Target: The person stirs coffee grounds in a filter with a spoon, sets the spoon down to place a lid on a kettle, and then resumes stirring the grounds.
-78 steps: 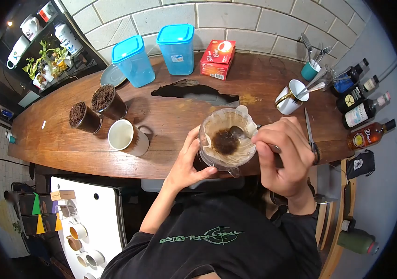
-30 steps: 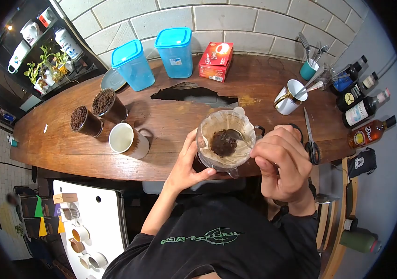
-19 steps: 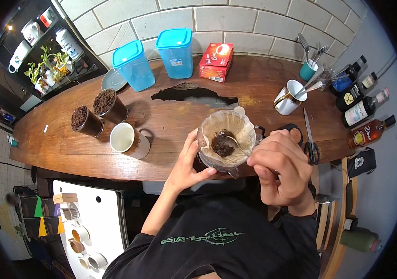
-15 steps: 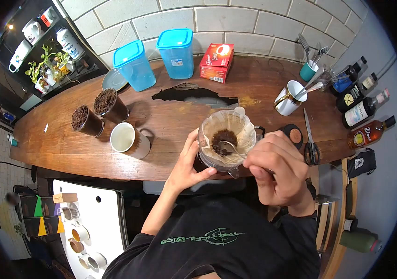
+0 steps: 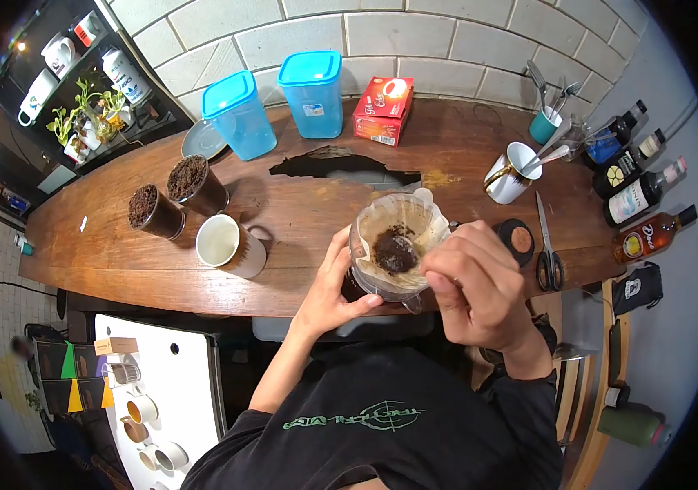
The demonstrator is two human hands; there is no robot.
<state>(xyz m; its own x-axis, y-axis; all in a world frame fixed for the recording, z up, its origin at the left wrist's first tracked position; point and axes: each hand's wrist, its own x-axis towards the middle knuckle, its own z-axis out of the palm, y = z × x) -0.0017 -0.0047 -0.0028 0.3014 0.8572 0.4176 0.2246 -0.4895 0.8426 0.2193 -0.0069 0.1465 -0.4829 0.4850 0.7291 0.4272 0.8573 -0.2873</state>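
My left hand (image 5: 324, 286) is curled round the left side of a clear coffee dripper (image 5: 356, 251), thumb at the front. A paper filter (image 5: 424, 229) lines the dripper, and wet dark coffee grounds (image 5: 392, 256) lie in its bottom. Pinched in my right hand (image 5: 479, 282), at the dripper's right rim, is a spoon (image 5: 403, 242). Its bowl is down in the grounds; the fingers hide most of its handle. Under the dripper stands a glass vessel with dark liquid, largely hidden by the dripper and my left hand.
Left are a white mug (image 5: 233, 245) and two glasses of dark crumbly material (image 5: 157, 214). Behind lie a ragged hole (image 5: 349, 166), blue-lidded containers (image 5: 314, 98) and a red box (image 5: 383, 110). Right are a spoon-filled mug (image 5: 506, 181), scissors (image 5: 546, 253) and several bottles (image 5: 635, 198).
My right hand has shifted slightly left and downward with the spoon, and the spoon's bowl now sits deeper in the grounds. The left hand keeps its hold on the dripper.
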